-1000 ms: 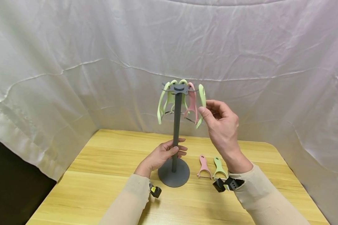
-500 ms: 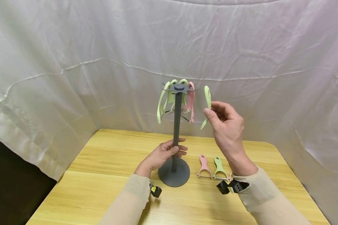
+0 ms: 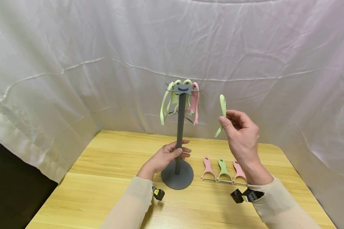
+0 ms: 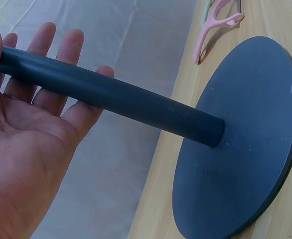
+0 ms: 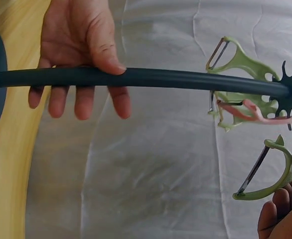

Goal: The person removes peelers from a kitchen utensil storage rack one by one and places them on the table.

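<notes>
My left hand (image 3: pixel 161 159) holds the dark grey pole (image 3: pixel 180 127) of a hanging stand low down, thumb on the near side and fingers behind it. Its round base (image 3: pixel 177 183) sits on the table. From the hooked top (image 3: pixel 183 89) hang several green peelers (image 3: pixel 163 106) and a pink peeler (image 3: pixel 194 103). Right of the stand, my right hand (image 3: pixel 243 136) pinches a green peeler (image 3: pixel 222 103) in the air between thumb and fingers, handle hole up, apart from the hooks. The right wrist view shows that peeler's metal blade (image 5: pixel 253 169).
On the wooden table (image 3: pixel 109 203), right of the base, a pink peeler (image 3: pixel 207 164), a green peeler (image 3: pixel 222 167) and another pink peeler (image 3: pixel 238 168) lie in a row. Pale curtains (image 3: pixel 117 41) hang around the back and sides.
My right hand has carried the green peeler away from the stand's hooks, to the right and slightly down. The hanging pink peeler has swung in toward the pole. My left hand stays put.
</notes>
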Motion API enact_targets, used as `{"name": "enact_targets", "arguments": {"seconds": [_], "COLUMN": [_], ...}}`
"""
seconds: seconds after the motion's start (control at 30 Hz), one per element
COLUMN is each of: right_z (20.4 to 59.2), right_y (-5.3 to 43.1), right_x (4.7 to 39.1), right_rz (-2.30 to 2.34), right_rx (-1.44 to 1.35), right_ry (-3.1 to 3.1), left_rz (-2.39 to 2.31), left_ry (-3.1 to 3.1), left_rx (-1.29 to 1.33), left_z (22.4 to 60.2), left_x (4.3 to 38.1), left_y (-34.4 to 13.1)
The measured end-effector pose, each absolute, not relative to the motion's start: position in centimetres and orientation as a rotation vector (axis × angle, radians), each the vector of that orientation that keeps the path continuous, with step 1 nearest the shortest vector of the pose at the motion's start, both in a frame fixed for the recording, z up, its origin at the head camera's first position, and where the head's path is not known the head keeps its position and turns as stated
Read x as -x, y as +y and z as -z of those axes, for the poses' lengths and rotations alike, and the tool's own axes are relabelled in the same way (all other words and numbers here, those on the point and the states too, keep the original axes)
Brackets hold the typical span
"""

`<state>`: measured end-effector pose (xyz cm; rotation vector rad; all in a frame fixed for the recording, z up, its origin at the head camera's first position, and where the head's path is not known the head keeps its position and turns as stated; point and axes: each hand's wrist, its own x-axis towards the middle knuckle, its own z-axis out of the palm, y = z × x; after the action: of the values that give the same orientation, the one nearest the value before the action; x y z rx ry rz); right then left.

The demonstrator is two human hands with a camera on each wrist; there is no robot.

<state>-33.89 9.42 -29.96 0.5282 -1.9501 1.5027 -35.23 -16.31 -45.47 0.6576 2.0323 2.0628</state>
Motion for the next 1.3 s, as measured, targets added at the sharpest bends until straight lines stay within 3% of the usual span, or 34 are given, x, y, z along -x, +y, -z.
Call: {"name": "enact_targets", "arguments": {"seconds": [1.3], "right_z": [36.8], "right_y": [14.3], "right_x": [35.5], "right_rz": [-1.322], "right_rx": [-0.209], "right_ry": [-2.256], "left_rz": [-2.087], "left_ry": [2.014], "left_rx": [-0.662], "left_z": [45.5], "left_x": [35.2], "left_y": [-16.3]}}
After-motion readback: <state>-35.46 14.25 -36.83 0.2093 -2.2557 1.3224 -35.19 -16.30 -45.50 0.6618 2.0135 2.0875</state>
